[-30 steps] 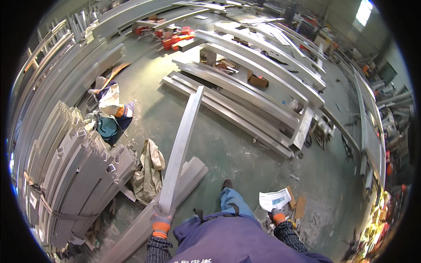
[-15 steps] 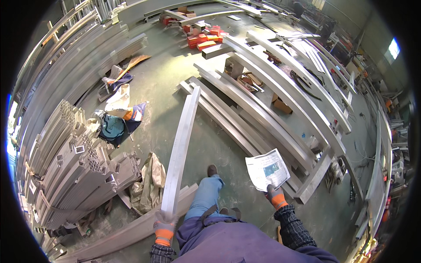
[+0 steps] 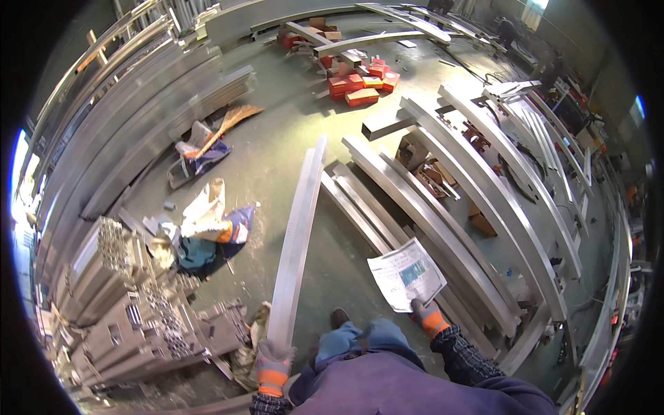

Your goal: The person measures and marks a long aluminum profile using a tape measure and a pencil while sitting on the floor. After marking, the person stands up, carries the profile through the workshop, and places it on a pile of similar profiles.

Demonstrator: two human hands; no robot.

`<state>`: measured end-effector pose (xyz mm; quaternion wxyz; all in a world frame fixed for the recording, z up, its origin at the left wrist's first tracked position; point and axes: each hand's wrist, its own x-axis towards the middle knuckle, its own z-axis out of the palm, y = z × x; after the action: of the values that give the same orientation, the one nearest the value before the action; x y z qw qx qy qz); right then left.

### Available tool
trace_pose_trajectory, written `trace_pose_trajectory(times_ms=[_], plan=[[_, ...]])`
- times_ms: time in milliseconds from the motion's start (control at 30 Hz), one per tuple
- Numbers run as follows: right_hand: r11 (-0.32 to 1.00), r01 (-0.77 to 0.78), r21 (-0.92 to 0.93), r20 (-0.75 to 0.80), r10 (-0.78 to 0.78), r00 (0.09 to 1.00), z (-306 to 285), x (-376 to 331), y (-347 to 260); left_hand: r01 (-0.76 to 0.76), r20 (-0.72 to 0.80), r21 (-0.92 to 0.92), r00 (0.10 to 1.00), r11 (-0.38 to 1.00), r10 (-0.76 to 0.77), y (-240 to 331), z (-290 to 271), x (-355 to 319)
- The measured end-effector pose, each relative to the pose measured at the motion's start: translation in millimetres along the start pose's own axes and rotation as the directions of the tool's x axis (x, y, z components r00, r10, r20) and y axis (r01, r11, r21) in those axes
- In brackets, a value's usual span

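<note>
My left hand (image 3: 274, 364), in a grey and orange glove, is closed round the near end of a long silvery metal profile (image 3: 298, 245). The bar slants up and away in front of me, its far end over the floor. In my right hand (image 3: 428, 317), gloved the same way, a white printed sheet of paper (image 3: 394, 283) is pinched by its near edge. The sheet carries a blue-green picture and lies spread out over several long metal profiles (image 3: 429, 238) lying to the right.
Bundled metal profiles (image 3: 114, 335) fill the left side. Bags and cloths (image 3: 200, 252) lie on the floor beside them. Red boxes (image 3: 362, 96) sit further off. Long square beams (image 3: 498, 187) stretch across the right, with an open cardboard box (image 3: 413, 151) among them.
The floor piles have shifted in view as I step and turn. Both hands keep their holds; the bar stands more upright in view and the sheet has come slightly left.
</note>
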<state>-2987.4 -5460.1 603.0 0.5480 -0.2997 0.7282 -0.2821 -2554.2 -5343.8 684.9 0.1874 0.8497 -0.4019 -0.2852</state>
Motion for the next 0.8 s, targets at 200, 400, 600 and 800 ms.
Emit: trace_pose_trajectory(times_ms=[200, 400, 600, 800], plan=[[0.999, 0.026, -0.031, 0.085, -0.023, 0.996, 106.5, 192.3, -180.2, -0.038, -0.102, -0.086, 0.994, 0.996, 0.029, 109.6, -27.7, 198.6], [0.988, 0.154, -0.018, 0.170, -0.148, 0.974, 206.6, 405.0, -363.2, -0.093, -0.121, -0.234, 0.990, 0.968, 0.066, 189.9, -15.8, 451.2], [0.984, 0.062, 0.166, 0.312, -0.112, 0.943, 291.0, 561.2, -575.5, -0.125, -0.061, -0.422, 0.992, 0.898, 0.109, 351.8, -70.9, 667.3], [0.969, 0.214, 0.124, 0.294, -0.242, 0.925, 350.6, 732.8, -733.3, -0.047, 0.232, -0.442, 0.959, 0.896, 0.165, 424.4, -78.3, 947.9]])
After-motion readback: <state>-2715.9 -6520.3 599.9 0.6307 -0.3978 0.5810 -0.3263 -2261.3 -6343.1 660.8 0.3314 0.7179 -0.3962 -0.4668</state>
